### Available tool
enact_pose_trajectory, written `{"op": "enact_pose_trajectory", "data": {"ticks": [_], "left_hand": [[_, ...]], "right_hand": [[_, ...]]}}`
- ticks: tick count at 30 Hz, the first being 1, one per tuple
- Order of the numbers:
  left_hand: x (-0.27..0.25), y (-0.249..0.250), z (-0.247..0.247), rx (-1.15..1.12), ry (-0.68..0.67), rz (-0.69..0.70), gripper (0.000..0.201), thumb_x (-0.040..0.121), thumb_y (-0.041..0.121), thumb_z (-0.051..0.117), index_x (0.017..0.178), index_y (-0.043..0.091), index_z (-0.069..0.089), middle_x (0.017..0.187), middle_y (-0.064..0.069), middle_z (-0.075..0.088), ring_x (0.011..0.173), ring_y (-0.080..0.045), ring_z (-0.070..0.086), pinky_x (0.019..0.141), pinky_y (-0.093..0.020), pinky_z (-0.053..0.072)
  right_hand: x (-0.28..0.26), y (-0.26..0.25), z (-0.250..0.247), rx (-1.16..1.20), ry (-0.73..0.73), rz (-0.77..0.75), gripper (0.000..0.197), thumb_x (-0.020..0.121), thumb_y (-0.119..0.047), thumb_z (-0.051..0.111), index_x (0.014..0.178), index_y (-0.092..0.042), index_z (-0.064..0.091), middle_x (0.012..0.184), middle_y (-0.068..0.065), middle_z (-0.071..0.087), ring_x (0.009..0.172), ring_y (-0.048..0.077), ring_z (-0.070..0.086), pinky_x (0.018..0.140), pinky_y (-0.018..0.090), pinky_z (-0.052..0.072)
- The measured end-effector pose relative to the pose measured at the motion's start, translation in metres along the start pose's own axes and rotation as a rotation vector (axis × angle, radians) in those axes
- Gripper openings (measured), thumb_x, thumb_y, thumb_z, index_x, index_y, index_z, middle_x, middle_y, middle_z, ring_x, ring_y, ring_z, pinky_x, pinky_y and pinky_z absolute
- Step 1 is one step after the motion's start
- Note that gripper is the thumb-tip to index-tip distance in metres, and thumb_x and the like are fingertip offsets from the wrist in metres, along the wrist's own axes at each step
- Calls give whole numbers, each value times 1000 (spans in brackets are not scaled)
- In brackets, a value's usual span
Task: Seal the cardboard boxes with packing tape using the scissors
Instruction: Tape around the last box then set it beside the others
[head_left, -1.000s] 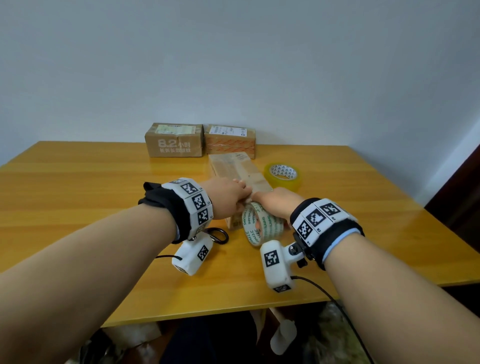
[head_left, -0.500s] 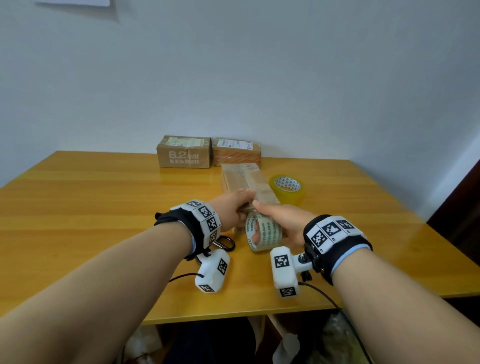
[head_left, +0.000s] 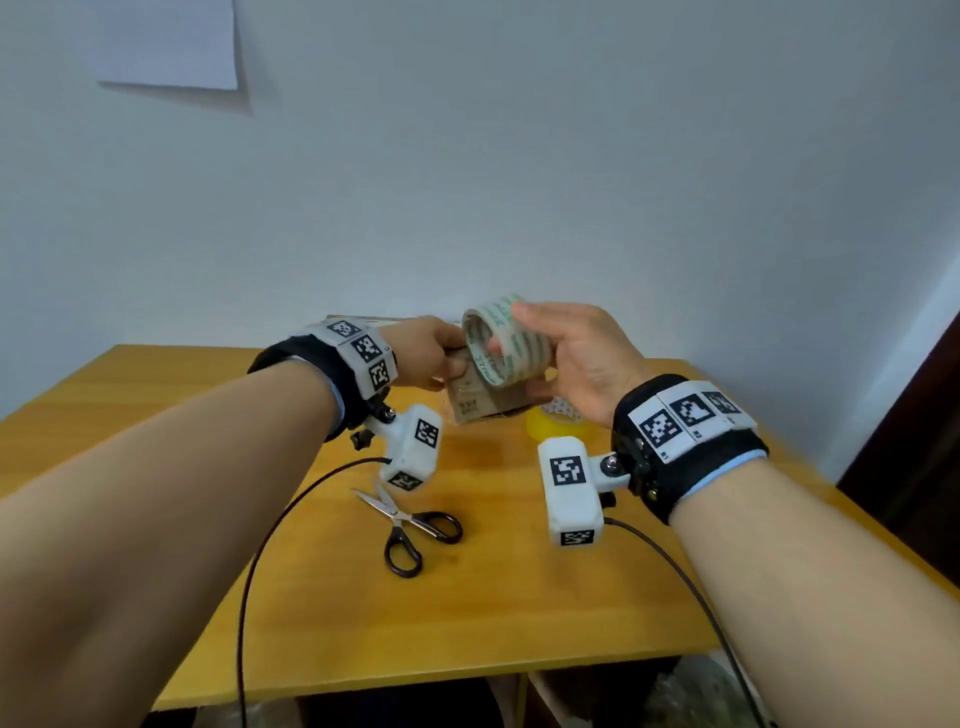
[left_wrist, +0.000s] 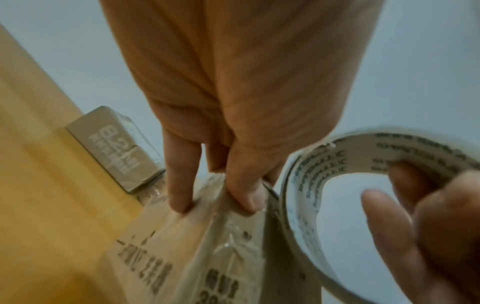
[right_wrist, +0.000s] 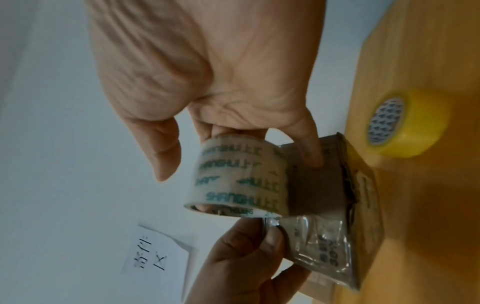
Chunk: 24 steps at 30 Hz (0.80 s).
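Note:
A long cardboard box (head_left: 488, 402) is tilted up off the table's middle. My left hand (head_left: 452, 358) pinches its near top end, where clear tape (left_wrist: 228, 236) lies on the cardboard. My right hand (head_left: 506, 327) grips a clear tape roll with green print (head_left: 511, 345), fingers through the core, thumb outside, right against the box end. In the right wrist view the tape roll (right_wrist: 239, 179) touches the box (right_wrist: 324, 185), and a little finger rests on the box's side. Black-handled scissors (head_left: 410, 525) lie on the table below my hands, held by neither.
A yellow tape roll (head_left: 550, 423) sits on the wooden table (head_left: 519, 597) just behind the held box. Another taped carton (left_wrist: 116, 148) stands at the back by the wall. A paper sheet (head_left: 166, 41) hangs on the wall. Wrist camera cables trail over the table's front edge.
Both hands have risen from the table, taking the box's near end and the tape roll up with them. The scissors, earlier half hidden under my left wrist, now lie in plain sight.

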<state>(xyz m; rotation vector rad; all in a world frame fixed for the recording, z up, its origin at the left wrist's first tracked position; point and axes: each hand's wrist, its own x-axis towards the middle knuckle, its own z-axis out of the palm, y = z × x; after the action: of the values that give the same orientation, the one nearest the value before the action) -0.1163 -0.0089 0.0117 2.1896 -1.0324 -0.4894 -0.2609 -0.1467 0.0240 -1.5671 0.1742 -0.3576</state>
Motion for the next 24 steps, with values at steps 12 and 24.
{"op": "enact_pose_trajectory", "data": {"ticks": [12, 24], "left_hand": [[16, 7, -27, -140, -44, -78, 67, 84, 25, 72, 144, 21, 44, 130, -3, 63, 121, -23, 58, 106, -42, 45], [44, 7, 27, 124, 358, 62, 154, 40, 71, 76, 139, 34, -37, 141, -8, 47, 127, -31, 48, 101, -51, 46]], "right_hand": [[31, -10, 10, -39, 202, -12, 35, 96, -41, 65, 111, -10, 71, 106, 7, 77, 102, 21, 73, 88, 38, 60], [42, -10, 8, -92, 220, -7, 38, 101, -44, 55, 112, -11, 69, 109, 8, 75, 102, 20, 73, 93, 38, 58]]}}
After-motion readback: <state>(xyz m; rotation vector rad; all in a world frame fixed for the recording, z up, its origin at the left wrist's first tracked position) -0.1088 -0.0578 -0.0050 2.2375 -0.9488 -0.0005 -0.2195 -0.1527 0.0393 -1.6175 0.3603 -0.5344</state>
